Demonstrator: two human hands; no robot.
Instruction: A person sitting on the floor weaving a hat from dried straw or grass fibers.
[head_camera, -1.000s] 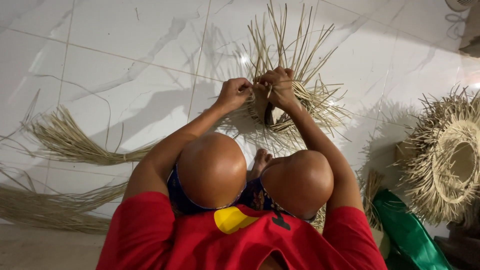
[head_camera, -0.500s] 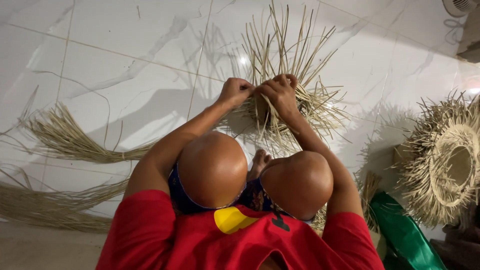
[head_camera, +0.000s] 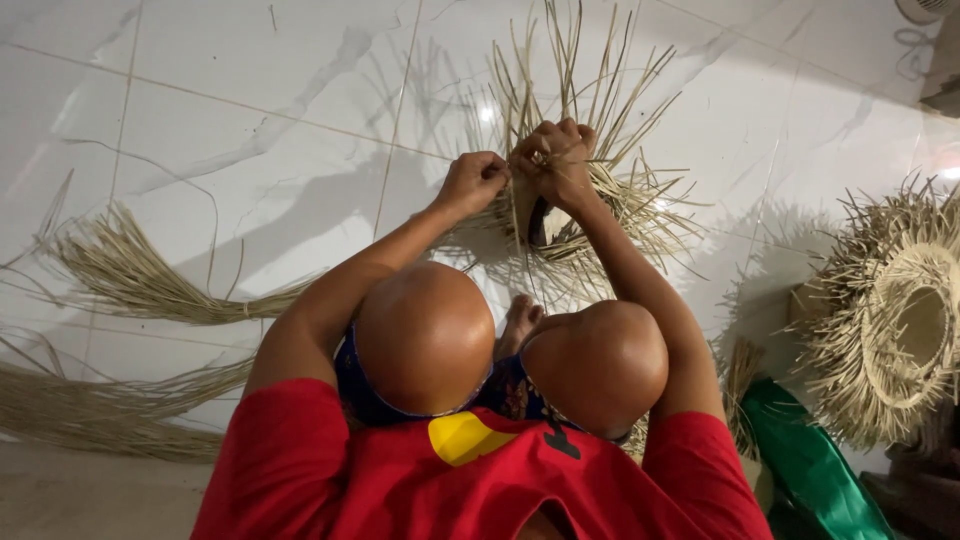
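1. A half-woven piece of pale dried straw, round with long loose strands fanning outward (head_camera: 560, 215), is seen lying on the white marble-tiled floor (head_camera: 250, 110), just beyond the seated person's two bare knees (head_camera: 425, 335). It is placed within arm's reach, apparently so that both hands can meet over it.
2. The left hand (head_camera: 472, 183) is closed in a pinching grip on thin straw strands at the near left edge of the woven piece, seemingly so that they are kept taut.
3. The right hand (head_camera: 555, 160) is curled shut, its grip closed around a small bunch of upright strands at the centre of the piece; the two hands are touching or very nearly so.
4. One bare foot (head_camera: 520, 322) is glimpsed between the knees, just beside the near edge of the weave.
5. Two loose bundles of long dried straw (head_camera: 140, 275) are laid on the floor at the left, well apart from the hands, apparently as stock.
6. One other woven straw piece, round with a ragged fringe and an open centre (head_camera: 895, 320), is set at the right.
7. One green sheet, possibly plastic (head_camera: 810, 470), is seen below that piece.
8. Counted in all: two hands, two knees, one foot, two woven pieces, two bundles.
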